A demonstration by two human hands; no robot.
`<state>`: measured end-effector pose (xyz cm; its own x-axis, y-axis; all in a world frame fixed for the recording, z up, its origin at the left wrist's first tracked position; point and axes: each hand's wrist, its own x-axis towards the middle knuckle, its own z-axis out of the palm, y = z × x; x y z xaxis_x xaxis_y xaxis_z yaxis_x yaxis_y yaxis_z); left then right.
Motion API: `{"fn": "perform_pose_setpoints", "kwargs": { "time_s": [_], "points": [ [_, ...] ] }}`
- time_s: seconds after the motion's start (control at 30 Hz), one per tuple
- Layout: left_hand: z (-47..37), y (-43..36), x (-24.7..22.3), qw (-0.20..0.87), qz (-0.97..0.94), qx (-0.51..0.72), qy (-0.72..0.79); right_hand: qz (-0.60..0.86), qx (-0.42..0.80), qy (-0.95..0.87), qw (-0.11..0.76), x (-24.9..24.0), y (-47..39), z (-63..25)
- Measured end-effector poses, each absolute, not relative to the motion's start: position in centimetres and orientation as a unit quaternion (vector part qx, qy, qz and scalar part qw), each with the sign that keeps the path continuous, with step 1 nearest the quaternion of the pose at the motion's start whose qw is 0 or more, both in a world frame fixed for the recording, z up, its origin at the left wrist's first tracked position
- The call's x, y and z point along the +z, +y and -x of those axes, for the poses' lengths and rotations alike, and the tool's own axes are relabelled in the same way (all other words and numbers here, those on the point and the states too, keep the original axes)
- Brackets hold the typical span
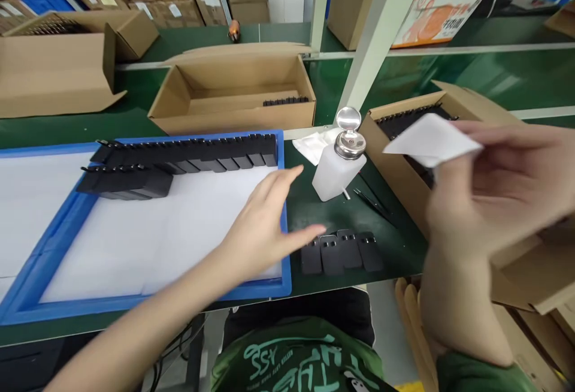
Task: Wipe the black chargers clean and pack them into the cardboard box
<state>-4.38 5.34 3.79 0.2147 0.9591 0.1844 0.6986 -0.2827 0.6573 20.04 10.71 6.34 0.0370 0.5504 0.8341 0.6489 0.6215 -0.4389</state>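
My left hand (265,227) is over the right edge of the blue-rimmed tray (286,272), thumb and fingers apart, holding nothing. Pinched between the thumb and fingers of my right hand (498,182) is a folded white wipe (431,140), raised above the right-hand carton. Several flat black parts (332,254) lie side by side on the green table, just right of my left thumb. Black parts (188,155) stand in a long row at the tray's back, with a shorter stack (126,183) before it. A white bottle (338,170) with its metal lid flipped up stands between my hands.
Tweezers (375,205) lie right of the bottle, and white cloths (314,145) behind it. An open carton (233,116) sits behind the tray; another (395,182) with black parts is at right. A slanted metal post (377,26) rises behind the bottle.
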Motion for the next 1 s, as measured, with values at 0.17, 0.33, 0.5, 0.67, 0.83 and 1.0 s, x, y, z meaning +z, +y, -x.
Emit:
{"fn": "perform_pose_setpoints", "kwargs": {
  "time_s": [0.17,0.33,0.5,0.67,0.83,1.0],
  "points": [
    [1.9,12.0,2.3,0.301,-0.721,0.324,0.533,0.352,-0.081,-0.828,0.428,5.5,13.0,-17.0],
    [-0.1,14.1,0.3,0.321,-0.717,0.339,0.518,0.385,-0.079,-0.823,0.409,4.1,12.8,-16.8],
    [-0.3,14.0,-0.3,0.339,-0.701,0.353,0.518,0.434,-0.060,-0.817,0.374,4.5,12.8,-17.1],
    [-0.3,14.0,-0.8,0.342,-0.697,0.356,0.519,0.425,-0.066,-0.825,0.367,4.4,13.0,-17.2],
    [-0.2,14.1,-1.1,0.343,-0.698,0.357,0.518,0.422,-0.079,-0.824,0.371,4.6,13.1,-17.2],
    [-0.2,13.9,-0.8,0.344,-0.697,0.352,0.521,0.384,-0.081,-0.830,0.396,4.6,13.4,-17.4]
  ]
}}
